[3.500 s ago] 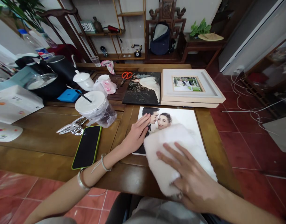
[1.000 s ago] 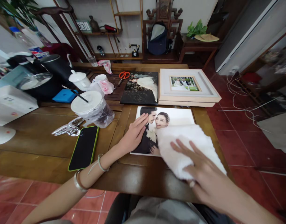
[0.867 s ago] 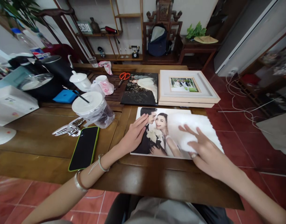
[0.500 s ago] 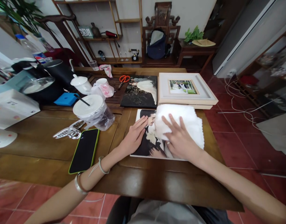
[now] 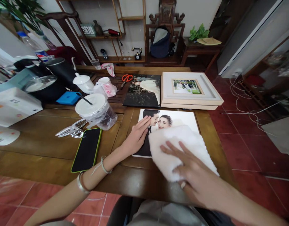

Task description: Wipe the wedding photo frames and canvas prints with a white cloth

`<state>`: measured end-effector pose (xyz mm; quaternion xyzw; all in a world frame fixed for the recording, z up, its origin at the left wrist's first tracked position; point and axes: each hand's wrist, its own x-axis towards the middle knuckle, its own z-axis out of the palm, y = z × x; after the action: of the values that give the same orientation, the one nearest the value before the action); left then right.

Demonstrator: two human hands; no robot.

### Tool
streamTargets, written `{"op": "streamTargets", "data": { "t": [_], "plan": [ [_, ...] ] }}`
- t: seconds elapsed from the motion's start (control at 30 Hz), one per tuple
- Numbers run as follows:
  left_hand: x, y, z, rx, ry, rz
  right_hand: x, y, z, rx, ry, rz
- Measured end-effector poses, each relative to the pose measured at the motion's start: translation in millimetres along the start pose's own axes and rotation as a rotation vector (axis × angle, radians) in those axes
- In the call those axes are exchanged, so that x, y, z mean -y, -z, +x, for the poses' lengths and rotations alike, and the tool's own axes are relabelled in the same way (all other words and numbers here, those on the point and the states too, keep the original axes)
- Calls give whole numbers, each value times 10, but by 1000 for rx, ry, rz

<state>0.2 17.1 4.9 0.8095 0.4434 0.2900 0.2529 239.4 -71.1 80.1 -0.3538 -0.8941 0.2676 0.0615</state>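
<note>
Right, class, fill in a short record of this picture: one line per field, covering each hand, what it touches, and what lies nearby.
Left hand: left hand flat, open, on the left edge of the photo print
Right hand: right hand flat, fingers spread, pressing the white cloth
Cloth: covers the print's lower right part
Surface: wooden table
Nearby: phone left of the print; framed photo and dark photo panel behind it

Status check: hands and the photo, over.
Left hand flat on left edge of photo print. Right hand spread flat on white cloth, covering print's lower part. Framed picture lies beyond, apart from both hands.
</note>
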Motion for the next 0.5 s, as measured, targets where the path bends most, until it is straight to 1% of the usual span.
{"op": "streamTargets", "data": {
  "t": [0.13,0.2,0.3,0.4,0.5],
  "plan": [
    [11,2,-5,-2,-12,9,-373,183,249,-132,-122,-99],
    [20,0,-7,-10,-29,16,-548,247,356,-172,-155,-167],
    [36,-6,-11,-18,-49,18,-756,351,439,-171,-99,-245],
    [39,-18,-16,-13,-35,20,-855,431,457,-152,-24,-270],
    [22,-29,-17,-25,-19,10,-794,410,480,-149,-53,-284]
  ]
}}
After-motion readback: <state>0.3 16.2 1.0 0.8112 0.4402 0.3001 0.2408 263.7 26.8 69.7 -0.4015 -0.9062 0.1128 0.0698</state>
